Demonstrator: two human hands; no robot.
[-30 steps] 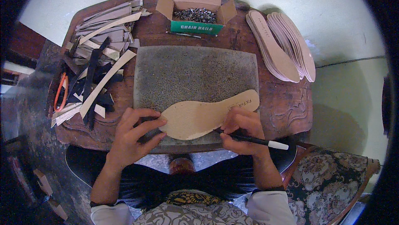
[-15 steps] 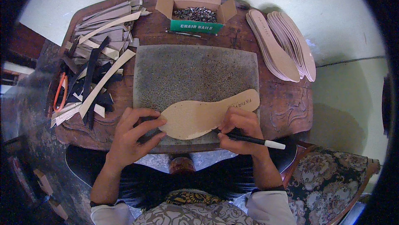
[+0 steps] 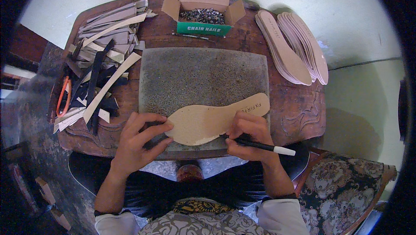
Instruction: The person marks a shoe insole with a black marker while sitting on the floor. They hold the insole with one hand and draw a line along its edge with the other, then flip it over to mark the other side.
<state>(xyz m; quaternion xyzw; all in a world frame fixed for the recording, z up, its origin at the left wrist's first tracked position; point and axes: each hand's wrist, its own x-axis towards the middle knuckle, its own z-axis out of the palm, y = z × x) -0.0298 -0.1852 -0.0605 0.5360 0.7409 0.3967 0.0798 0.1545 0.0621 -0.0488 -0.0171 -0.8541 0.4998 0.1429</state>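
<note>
A tan shoe insole (image 3: 201, 122) lies on the grey speckled board, its wide end to the left and its narrow heel end, printed with dark letters, to the right. With thumb and fingertips, my left hand (image 3: 141, 139) pinches the wide end's edge. My right hand (image 3: 251, 137) grips a black marker pen (image 3: 251, 142) with a white back end, and also rests on the insole's edge. The pen's tip is at the insole's near edge, close to my fingers. Small dark dots run along the insole's rim.
Beneath the insole is the speckled board (image 3: 203, 70) on a carved wooden table (image 3: 299, 118). An open green box (image 3: 201, 27) of nails stands at the back. Stacked insoles (image 3: 284, 53) lie at the right. Cut strips (image 3: 108, 87) and orange-handled scissors (image 3: 64, 96) lie at the left.
My right hand and the marker pen have shifted very slightly left along the insole's near edge. My left hand and the insole stay in place.
</note>
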